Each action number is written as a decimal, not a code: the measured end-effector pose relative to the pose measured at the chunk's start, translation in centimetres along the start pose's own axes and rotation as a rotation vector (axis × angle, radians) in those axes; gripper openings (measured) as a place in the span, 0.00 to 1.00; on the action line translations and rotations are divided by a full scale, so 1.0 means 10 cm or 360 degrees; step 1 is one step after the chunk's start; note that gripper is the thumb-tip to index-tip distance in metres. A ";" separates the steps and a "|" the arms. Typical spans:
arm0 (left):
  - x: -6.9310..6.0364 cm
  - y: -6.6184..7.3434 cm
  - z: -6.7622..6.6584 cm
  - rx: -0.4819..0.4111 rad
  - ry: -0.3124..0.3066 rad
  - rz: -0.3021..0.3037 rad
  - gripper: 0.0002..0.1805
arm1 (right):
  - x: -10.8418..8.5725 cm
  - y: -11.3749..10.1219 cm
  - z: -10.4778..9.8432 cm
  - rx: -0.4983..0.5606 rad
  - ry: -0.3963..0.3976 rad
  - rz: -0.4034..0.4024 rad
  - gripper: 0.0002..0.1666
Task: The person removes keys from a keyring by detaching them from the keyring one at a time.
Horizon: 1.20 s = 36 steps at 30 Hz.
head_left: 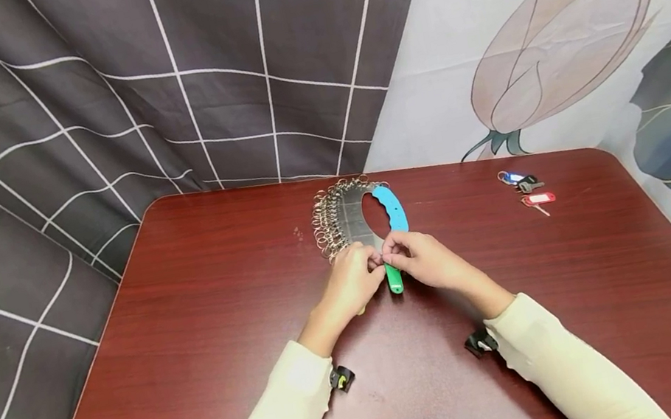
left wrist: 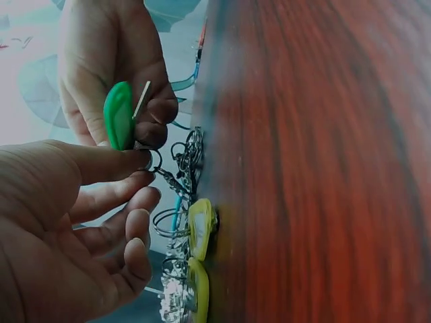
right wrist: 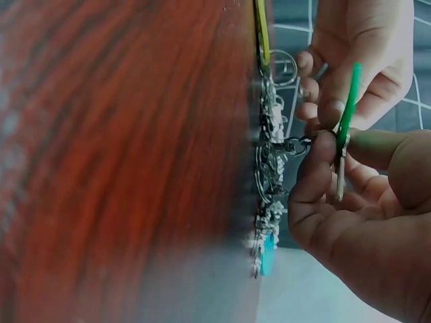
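A curved metal plate (head_left: 353,215) with a blue handle (head_left: 394,208) and many rings with clips along its outer edge lies on the table. At its near end the left hand (head_left: 355,275) pinches a small split ring (left wrist: 156,160) joined to a clip (left wrist: 172,180). A green key tag (head_left: 394,278) hangs by that ring, a key (right wrist: 341,176) beside it. Thumb and fingers of the right hand (head_left: 427,261) pinch at the ring where tag and key meet. Two yellow tags (left wrist: 200,230) lie below the left hand in the left wrist view.
Toward the right back of the table (head_left: 236,257) lie keys with a blue tag (head_left: 512,177), a dark tag or key cluster (head_left: 528,183) and a red tag (head_left: 539,198). Dark checked cloth (head_left: 229,101) and a white printed cloth (head_left: 423,96) hang behind the table.
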State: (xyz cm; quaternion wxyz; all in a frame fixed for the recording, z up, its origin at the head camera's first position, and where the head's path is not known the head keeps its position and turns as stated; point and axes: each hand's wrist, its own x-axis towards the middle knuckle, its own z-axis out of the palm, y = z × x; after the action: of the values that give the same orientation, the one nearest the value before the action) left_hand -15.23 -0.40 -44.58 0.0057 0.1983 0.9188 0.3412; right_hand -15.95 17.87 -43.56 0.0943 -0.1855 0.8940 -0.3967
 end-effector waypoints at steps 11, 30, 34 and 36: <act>0.05 0.02 0.06 -0.0113 0.0170 0.0001 0.02 | -0.01 -0.04 -0.03 -0.0245 0.0162 -0.0155 0.04; 0.04 0.03 0.07 0.0018 0.0333 0.0079 0.09 | 0.01 -0.05 -0.05 -0.0321 0.0196 0.0049 0.04; 0.01 0.02 0.06 0.0053 0.0356 0.0144 0.09 | 0.03 -0.04 -0.09 -0.0247 0.0122 0.0119 0.07; -0.01 0.02 0.05 0.0085 0.0354 0.0179 0.09 | 0.03 -0.02 -0.10 -0.0195 0.0089 0.0142 0.08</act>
State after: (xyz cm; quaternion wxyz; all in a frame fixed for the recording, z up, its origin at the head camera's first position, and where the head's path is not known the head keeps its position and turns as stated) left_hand -15.02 0.05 -44.81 -0.1207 0.2105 0.9099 0.3364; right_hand -16.55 18.30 -42.73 0.0753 -0.1397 0.9263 -0.3418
